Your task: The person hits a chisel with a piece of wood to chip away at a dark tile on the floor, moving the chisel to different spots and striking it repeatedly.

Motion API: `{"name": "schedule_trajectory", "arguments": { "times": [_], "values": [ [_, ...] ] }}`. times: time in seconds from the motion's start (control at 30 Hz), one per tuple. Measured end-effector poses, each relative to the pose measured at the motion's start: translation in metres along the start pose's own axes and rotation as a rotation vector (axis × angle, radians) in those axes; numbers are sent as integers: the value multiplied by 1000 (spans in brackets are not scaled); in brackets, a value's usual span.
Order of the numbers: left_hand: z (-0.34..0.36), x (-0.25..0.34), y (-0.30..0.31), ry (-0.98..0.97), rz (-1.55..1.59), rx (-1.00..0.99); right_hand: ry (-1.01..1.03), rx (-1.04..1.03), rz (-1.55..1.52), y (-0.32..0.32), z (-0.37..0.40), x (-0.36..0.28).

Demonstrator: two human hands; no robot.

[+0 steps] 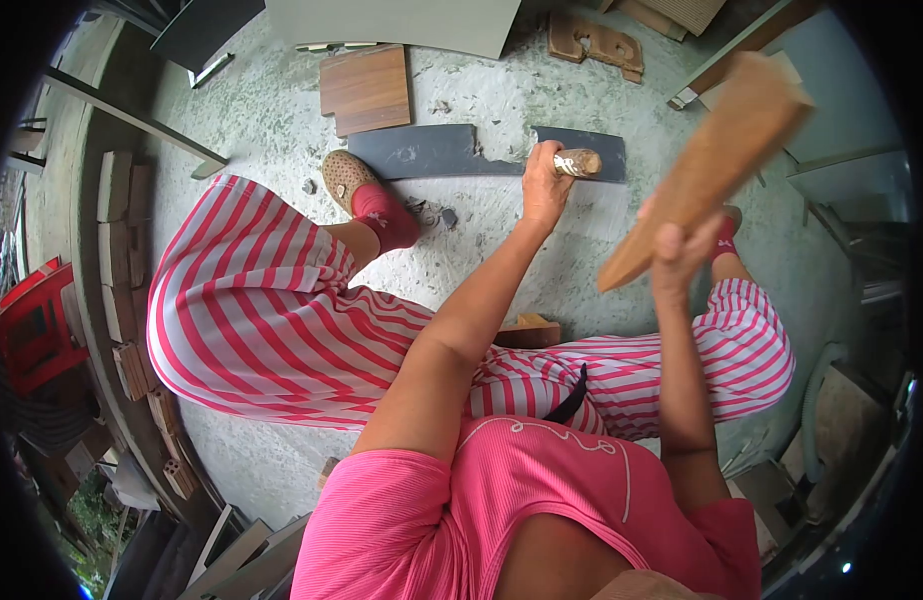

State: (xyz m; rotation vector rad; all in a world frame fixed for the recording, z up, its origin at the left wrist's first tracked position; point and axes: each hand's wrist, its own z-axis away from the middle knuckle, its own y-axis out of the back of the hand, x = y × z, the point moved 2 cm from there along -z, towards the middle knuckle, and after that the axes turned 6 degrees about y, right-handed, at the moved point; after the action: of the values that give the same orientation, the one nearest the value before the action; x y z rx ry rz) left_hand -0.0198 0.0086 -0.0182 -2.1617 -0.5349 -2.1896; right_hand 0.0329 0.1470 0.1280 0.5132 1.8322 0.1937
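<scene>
My left hand (548,187) is closed around a short handle (579,162) with a pale wrapping, held over the dark grey strip (412,152) on the floor. Whatever lies below the handle is hidden. The strip has a ragged gap in its upper edge beside this hand. On the right, my right hand (676,250) grips a long wooden piece (722,150), raised and tilted, with its wide end up and slightly blurred. The left foot's brown shoe (348,180) touches the strip's left end.
A brown wood-grain board (366,88) lies beyond the strip, and a broken brown piece (595,45) lies further right. Small dark fragments (448,217) are by the left foot. Bricks (115,250) line the left side, near a red plastic object (40,325).
</scene>
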Motion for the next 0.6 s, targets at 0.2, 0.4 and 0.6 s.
{"name": "schedule_trajectory", "arguments": {
  "times": [0.2, 0.4, 0.6],
  "values": [
    [-3, -5, 1, -11, 23, 7, -295, -240, 122, -27, 0, -5],
    [-3, -2, 0, -2, 30, 13, 0, 45, -187, -11, -4, -29],
    [4, -5, 4, -44, 25, -29, -389, -315, 52, -35, 14, 1]
  ]
}}
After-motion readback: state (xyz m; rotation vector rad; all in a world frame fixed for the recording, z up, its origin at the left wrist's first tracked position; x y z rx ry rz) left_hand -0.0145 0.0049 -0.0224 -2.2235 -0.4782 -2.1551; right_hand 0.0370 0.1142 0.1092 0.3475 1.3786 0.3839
